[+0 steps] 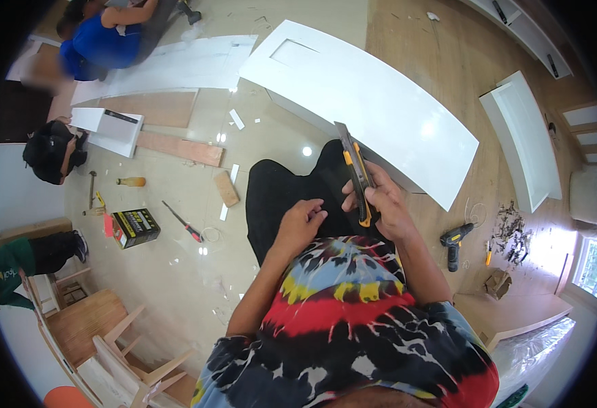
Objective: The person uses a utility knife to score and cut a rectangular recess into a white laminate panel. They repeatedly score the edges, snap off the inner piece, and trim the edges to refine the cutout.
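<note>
My right hand (383, 200) grips a yellow and black utility knife (355, 170) with its blade pushed out and pointing up and away from me. My left hand (303, 219) is just to the left of it, fingers curled, holding nothing that I can see. Both hands are over my black trousers (278, 197), above my tie-dye shirt. A long white panel (380, 102) with a recessed square lies on the floor right beyond the knife tip.
A yellow and black cordless drill (455, 241) lies on the floor at right. A screwdriver (183, 222), a black box (135, 226) and wood offcuts lie at left. Other people sit or kneel at the far left and top left. Wooden furniture frames stand at lower left.
</note>
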`<state>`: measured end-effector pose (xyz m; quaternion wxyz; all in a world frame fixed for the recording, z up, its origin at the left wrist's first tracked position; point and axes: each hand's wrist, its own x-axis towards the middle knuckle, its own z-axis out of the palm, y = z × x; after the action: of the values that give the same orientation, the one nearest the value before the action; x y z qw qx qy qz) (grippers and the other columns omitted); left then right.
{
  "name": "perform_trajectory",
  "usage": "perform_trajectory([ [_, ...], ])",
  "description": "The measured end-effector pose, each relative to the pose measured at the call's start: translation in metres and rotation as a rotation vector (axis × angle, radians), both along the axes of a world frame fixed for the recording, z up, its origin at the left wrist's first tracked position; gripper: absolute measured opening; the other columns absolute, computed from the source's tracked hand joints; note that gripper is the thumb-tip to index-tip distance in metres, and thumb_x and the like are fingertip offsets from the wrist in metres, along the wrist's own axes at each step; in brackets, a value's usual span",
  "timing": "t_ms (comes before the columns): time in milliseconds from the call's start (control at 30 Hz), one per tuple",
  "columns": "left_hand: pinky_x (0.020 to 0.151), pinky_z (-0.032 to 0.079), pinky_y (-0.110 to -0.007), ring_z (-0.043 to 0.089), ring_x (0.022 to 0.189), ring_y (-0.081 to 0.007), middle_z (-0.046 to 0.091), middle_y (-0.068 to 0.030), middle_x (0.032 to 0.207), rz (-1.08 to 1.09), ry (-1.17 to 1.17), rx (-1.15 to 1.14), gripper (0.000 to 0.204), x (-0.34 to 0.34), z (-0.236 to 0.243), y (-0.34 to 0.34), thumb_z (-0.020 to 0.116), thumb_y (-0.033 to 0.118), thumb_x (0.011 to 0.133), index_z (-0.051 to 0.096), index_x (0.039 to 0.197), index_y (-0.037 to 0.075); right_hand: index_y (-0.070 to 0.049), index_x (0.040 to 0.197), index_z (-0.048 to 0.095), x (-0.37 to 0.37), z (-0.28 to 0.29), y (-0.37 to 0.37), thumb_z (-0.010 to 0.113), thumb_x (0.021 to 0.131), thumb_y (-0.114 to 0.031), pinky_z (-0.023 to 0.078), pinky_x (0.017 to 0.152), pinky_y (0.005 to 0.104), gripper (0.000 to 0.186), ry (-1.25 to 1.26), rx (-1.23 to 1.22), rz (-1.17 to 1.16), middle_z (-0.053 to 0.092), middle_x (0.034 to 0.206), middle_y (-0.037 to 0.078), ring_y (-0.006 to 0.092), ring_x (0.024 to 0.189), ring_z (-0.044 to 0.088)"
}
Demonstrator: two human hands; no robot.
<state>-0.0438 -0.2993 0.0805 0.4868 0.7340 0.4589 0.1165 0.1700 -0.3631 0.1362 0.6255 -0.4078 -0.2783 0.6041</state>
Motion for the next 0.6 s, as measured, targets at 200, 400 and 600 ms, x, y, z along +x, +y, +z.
perform_trajectory([
  [200, 0.08, 0.055, -0.036, 0.07, 0.091, -0.0282, 0.072, -0.0167, 0.101, 0.117, -0.119, 0.018, 0.03, 0.035, 0.017, 0.065, 0.072, 0.014, 0.094, 0.07, 0.121, 0.0, 0.001, 0.149, 0.04, 0.045, 0.003, 0.052, 0.053, 0.109, -0.026, 0.058, 0.076, 0.0291, 0.05, -0.179, -0.303, 0.186, 0.066, 0.104, 0.012, 0.0173, 0.086, 0.07],
  [400, 0.086, 0.053, -0.039, 0.069, 0.097, -0.0293, 0.072, -0.0148, 0.107, 0.105, -0.148, 0.234, 0.028, 0.079, 0.007, 0.172, 0.07, 0.011, 0.094, 0.07, 0.121, 0.002, 0.001, 0.147, 0.041, 0.053, -0.021, 0.129, 0.051, 0.11, -0.024, 0.056, 0.067, 0.0286, 0.046, -0.415, -0.298, 0.018, 0.062, 0.1, 0.01, 0.0144, 0.076, 0.066],
  [600, 0.105, 0.042, -0.049, 0.057, 0.124, -0.032, 0.066, -0.0106, 0.129, 0.006, 0.022, 0.637, 0.031, 0.128, -0.027, 0.286, 0.067, 0.016, 0.096, 0.067, 0.126, 0.008, 0.0, 0.138, 0.053, 0.091, -0.005, 0.216, 0.051, 0.11, -0.032, 0.053, 0.063, 0.0287, 0.042, -0.741, -0.594, 0.104, 0.059, 0.079, 0.004, 0.0116, 0.068, 0.063],
])
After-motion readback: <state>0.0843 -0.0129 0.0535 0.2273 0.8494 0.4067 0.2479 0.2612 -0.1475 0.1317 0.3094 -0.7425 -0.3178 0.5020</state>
